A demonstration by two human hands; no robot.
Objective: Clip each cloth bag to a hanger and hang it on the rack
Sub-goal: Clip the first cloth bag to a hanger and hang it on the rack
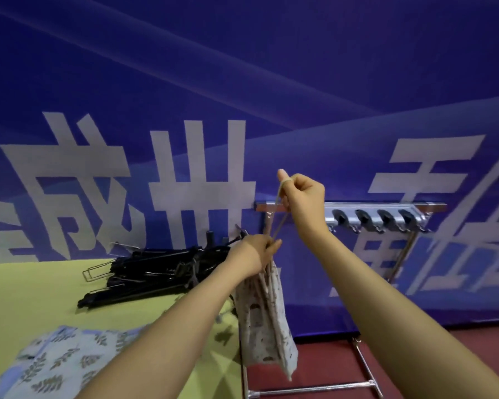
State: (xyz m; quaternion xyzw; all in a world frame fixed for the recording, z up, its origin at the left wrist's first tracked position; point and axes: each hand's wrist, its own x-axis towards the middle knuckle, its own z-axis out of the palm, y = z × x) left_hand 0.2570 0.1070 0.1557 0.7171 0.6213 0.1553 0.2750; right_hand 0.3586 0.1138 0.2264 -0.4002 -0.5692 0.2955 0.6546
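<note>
**Bag held up by its strap, no hanger on it yet**

On the left a blue leaf-print cloth [55, 367] lies on the yellow-green table [26, 289], probably another bag waiting. Behind it sits a pile of black hangers [156, 269], tangled together, wire hooks poking out to the left.

The left hand [254, 254] is curled round the gathered top of a beige patterned bag [267, 326], which hangs off the table edge with its lower end free in the air. The right hand [303, 197] is raised above it, fingers pinching a thin strap [280, 220] pulled taut between the two hands; the index finger points up with the strap looped over it.

Risks, judged from here:
- The bag is bunched, so a clip may bite only one layer or the strap and let the bag slip.
- Both hands are busy; fetching a hanger means releasing one, and the bag could drop to the red floor [415, 355].
- The hangers are interlocked, so pulling one could drag others off the table.

To the right stands the rack [432, 207], a silver rail with dark hook holders, right behind the raised hand. The strap could snag on it. Nothing hangs on the part of the rail that shows. A blue banner [242, 82] backs everything.
</note>
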